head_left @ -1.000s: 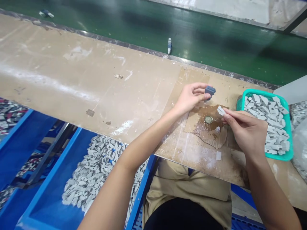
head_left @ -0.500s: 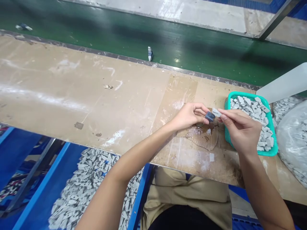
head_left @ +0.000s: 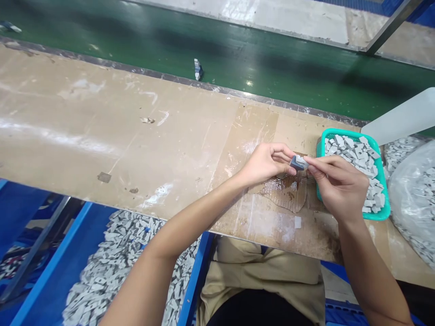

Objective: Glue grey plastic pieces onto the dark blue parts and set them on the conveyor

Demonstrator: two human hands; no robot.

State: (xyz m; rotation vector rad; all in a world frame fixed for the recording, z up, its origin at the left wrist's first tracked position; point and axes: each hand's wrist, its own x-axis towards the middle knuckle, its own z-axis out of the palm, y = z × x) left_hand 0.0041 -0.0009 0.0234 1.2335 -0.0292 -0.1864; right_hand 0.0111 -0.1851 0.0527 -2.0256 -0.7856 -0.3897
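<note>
Between thumb and fingers, my left hand (head_left: pixel 272 161) pinches a small dark blue-grey piece (head_left: pixel 296 165) above the cardboard-covered bench (head_left: pixel 183 136). My right hand (head_left: pixel 340 183) comes from the right, its thumb and index finger closed on a small light grey piece (head_left: pixel 302 160). The grey piece lies against the top and right side of the dark one. Under the hands is a wet, torn cardboard patch (head_left: pixel 288 194). Beside my right hand stands a green basket (head_left: pixel 387 199) of light grey pieces (head_left: pixel 353 151), partly covered by that hand.
Beyond the bench runs a green belt (head_left: pixel 136 40) carrying a joined grey-and-blue piece (head_left: pixel 197 69) and another at far left (head_left: pixel 10 27). A clear bag of grey pieces (head_left: pixel 413 190) lies at right. Below left is a blue bin (head_left: pixel 50 262) full of grey pieces.
My right hand has brought the light grey piece left onto the dark piece; they were slightly apart before. The pieces on the green belt have shifted left.
</note>
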